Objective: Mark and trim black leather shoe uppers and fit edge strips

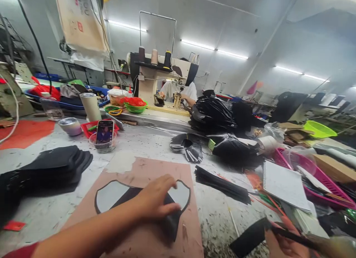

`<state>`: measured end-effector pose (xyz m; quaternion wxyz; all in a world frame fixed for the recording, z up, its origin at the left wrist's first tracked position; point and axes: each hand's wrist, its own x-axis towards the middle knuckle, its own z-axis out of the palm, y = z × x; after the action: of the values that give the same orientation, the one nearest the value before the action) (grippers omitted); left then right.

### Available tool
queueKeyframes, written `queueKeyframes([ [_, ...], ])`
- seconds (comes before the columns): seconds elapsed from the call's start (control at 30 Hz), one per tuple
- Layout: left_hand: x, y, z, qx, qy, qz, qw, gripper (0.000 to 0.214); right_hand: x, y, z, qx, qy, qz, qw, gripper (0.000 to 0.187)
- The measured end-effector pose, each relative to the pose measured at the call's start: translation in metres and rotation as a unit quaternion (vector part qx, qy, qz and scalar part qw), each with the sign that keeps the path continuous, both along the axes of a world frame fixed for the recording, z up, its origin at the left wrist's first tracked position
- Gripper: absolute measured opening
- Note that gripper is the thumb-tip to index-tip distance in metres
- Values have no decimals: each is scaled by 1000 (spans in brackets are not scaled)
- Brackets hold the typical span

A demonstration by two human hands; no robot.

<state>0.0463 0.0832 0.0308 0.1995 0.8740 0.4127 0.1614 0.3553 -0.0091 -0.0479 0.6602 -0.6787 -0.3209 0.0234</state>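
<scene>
My left hand (pixel 155 200) lies with fingers together, pressing a black cut piece (pixel 169 221) onto a brown board (pixel 155 243) that carries a grey shield-shaped outline (pixel 111 197). My right hand (pixel 283 245) shows at the bottom right edge, closed on a thin dark handle (pixel 294 237) of a tool; a black piece (pixel 247 241) sits at its tip. The fingers of the right hand are partly cut off by the frame.
A stack of black pieces (pixel 55 165) lies at left, black strips (pixel 219 184) at right of the board. A phone (pixel 104 134) stands in a clear cup. A pink basket (pixel 319 176), a notepad (pixel 283 184) and black bags (pixel 219 117) crowd the right. A person sews at a machine (pixel 155 76) behind.
</scene>
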Motion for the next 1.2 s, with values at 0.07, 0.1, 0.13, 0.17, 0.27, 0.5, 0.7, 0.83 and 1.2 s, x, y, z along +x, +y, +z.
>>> queueKeyframes([
  [0.07,-49,-32,-15,62,30,97,993,40,-15,-1,-11,-12,4,-1,1000,28],
  [0.1,-69,-46,-25,74,66,137,986,48,-23,1,-13,-9,8,-1,1000,27],
  [0.13,-84,-57,-35,78,104,159,979,52,-31,3,-12,-3,15,3,1000,26],
  [0.17,-95,-66,-44,75,132,167,974,48,-39,7,-9,4,24,11,1000,28],
  [0.27,-105,-72,-50,21,170,173,970,26,-65,18,7,23,15,32,999,38],
  [0.5,-91,24,23,-294,-105,165,936,11,-152,25,30,88,-396,46,913,25],
  [0.7,-44,107,75,-344,-261,112,895,11,-232,19,0,44,-510,338,789,36],
  [0.83,-15,121,87,-332,-379,82,860,21,-241,13,-10,-24,-434,412,801,36],
  [1.2,-59,31,-36,-450,-467,245,720,9,-259,71,23,-130,470,415,768,33],
])
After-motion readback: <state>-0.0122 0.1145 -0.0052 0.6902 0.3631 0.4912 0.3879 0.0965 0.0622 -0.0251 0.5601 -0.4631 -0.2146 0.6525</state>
